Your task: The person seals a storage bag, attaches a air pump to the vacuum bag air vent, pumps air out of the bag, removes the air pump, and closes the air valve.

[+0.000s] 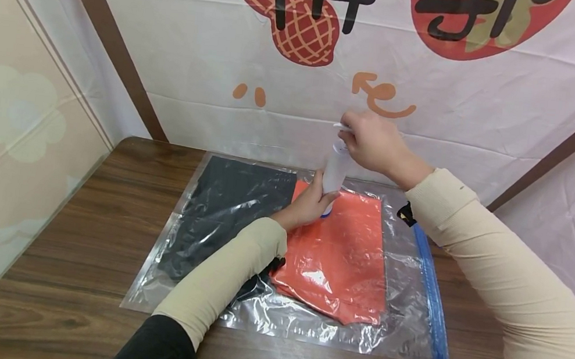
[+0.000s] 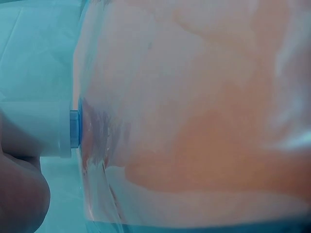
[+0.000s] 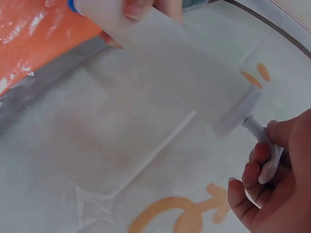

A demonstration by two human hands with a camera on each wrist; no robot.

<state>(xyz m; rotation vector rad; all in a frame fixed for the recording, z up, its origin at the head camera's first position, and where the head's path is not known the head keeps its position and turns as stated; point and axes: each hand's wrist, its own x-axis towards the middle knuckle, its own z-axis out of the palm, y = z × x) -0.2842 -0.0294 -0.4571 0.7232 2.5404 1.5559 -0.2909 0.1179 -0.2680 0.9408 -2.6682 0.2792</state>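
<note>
A white hand pump (image 1: 336, 170) stands nearly upright, its lower end on a blue valve (image 1: 325, 214) of a clear vacuum storage bag (image 1: 400, 308). My left hand (image 1: 311, 202) grips the barrel low down, close to the bag. Up top, the fingers of my right hand (image 1: 375, 142) hold the pump's handle (image 3: 265, 150); only a short length of rod shows between handle and barrel in the right wrist view. Inside the bag lie a folded orange-red cloth item (image 1: 338, 249) and a folded dark one (image 1: 243, 198). The left wrist view shows the pump nozzle meeting the blue valve (image 2: 75, 128).
A blue zip strip (image 1: 430, 300) closes the bag's right edge. The bag lies flat on a dark wooden table (image 1: 71, 238). Behind the table hangs a white printed cloth (image 1: 183, 69); another patterned cloth (image 1: 18, 133) hangs at the left.
</note>
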